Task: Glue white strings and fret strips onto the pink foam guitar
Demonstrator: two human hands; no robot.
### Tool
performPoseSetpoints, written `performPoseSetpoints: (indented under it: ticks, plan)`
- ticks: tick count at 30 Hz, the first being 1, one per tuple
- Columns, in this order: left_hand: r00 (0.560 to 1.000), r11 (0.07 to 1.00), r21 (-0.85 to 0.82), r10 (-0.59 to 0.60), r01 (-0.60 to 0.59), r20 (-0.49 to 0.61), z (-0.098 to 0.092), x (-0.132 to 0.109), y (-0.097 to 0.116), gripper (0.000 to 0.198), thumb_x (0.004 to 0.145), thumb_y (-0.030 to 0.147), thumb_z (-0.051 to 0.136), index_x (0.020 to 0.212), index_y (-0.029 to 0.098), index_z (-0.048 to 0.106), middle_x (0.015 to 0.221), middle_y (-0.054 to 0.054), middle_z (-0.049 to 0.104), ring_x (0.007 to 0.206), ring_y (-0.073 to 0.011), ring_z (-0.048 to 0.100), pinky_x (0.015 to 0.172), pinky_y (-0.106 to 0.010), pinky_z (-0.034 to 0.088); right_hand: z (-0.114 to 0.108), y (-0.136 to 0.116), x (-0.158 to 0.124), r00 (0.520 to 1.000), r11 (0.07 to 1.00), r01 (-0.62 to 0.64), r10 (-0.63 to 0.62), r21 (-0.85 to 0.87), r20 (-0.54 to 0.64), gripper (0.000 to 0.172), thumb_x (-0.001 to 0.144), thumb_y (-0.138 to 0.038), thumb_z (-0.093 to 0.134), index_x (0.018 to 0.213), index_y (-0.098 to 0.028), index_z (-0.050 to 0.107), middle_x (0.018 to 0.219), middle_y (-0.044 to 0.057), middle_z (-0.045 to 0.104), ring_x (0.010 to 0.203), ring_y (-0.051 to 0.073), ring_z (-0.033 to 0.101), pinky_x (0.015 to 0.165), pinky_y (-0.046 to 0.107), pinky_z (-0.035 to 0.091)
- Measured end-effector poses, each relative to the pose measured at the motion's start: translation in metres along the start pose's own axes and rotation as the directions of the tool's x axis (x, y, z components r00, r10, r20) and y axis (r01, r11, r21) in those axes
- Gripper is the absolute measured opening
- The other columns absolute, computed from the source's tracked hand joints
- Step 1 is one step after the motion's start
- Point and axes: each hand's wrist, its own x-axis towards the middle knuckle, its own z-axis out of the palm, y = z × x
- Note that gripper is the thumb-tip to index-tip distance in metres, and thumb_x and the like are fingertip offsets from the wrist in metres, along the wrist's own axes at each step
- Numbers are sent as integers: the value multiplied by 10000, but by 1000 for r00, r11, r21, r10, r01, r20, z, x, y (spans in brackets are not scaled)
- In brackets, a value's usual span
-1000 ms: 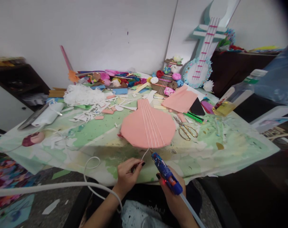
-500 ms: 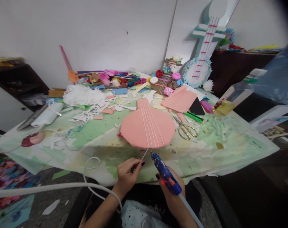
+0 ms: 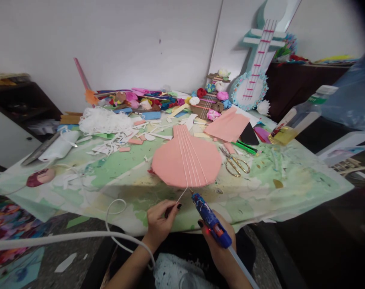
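Observation:
A pink, guitar-shaped craft piece [image 3: 170, 160] lies flat near the table's front edge, its narrow neck pointing away from me. Several white strings fan from the neck down to its near rim. My left hand [image 3: 162, 216] is closed in a pinch on the loose end of a white string [image 3: 182, 195], pulled taut from the near rim. My right hand [image 3: 220, 241] wraps round a blue glue gun [image 3: 211, 218], with a glue stick [image 3: 242, 267] coming out of its back. The gun's nozzle is just below the near rim, close to the string; whether it touches cannot be made out.
Gold-handled scissors [image 3: 237, 163] and a green cutter [image 3: 245, 147] lie right of the pink piece. A tangle of white string [image 3: 106, 120] and paper scraps sit behind left. A bottle [image 3: 299, 116] stands at the right. A white cable [image 3: 80, 237] crosses my left forearm.
The glue gun's nozzle has shifted very slightly down and away from the rim. My left hand has edged a little left, still holding the string taut.

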Motion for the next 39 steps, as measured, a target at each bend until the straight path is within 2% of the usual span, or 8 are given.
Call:
performPoseSetpoints:
  ticks: [5,10,16,20,25,29,34,39]
  plan:
    - [1000,1000,4,-9,9,-4,0,1,1,90,815,119,610,735,146,643,552,14,604,442,-69,492,453,-175,408,2,1,-1,1000,999,-29,29,25,4,201,835,-336,560,690,-197,557,638,-2,539,564,147,492,524,251,376]
    - [1000,1000,2,-3,3,-1,1,2,3,101,820,132,604,731,151,647,563,11,624,438,-69,503,449,-174,416,3,4,-2,999,999,-43,44,12,-6,183,827,-323,574,697,-195,556,599,-21,504,529,135,471,505,248,359]
    - [1000,1000,2,29,-29,-7,2,0,1,80,802,105,620,737,144,645,564,11,615,441,-69,504,457,-173,417,-4,-2,1,999,999,26,-24,-33,39,197,842,-276,560,667,-207,504,610,-18,498,543,138,486,511,247,381]
    - [998,998,11,59,-59,-2,2,0,4,84,808,104,616,738,144,638,565,7,622,435,-68,505,449,-172,418,-11,-4,3,990,990,125,-120,-69,75,123,842,-201,556,720,-206,537,634,-17,544,541,133,504,503,236,402]
    - [992,992,27,125,-126,16,4,-1,7,78,820,105,609,764,148,642,604,-11,669,478,-84,589,490,-172,462,-17,-1,2,983,980,184,-185,-76,-12,78,811,-148,580,759,-206,575,675,0,591,586,155,563,546,247,459]
    - [978,978,23,206,-206,14,5,-4,8,163,845,69,570,956,154,654,714,-31,725,626,-106,686,607,-168,514,-18,2,1,984,985,159,-164,-62,-72,84,798,-154,584,739,-213,598,681,9,620,598,170,584,545,259,465]
    - [958,963,-2,267,-268,103,5,-3,11,255,870,49,514,1073,161,621,745,-36,723,670,-113,687,637,-192,522,-18,4,-2,981,992,122,-124,-18,-149,78,784,-172,594,724,-212,623,691,21,639,615,182,599,567,276,481]
    - [945,953,-6,300,-302,133,9,-4,12,279,876,40,483,1106,139,608,703,-44,696,604,-111,648,577,-202,504,-22,9,-4,983,994,108,-111,-27,-147,48,796,-211,607,769,-198,644,696,22,651,615,184,611,580,284,494]
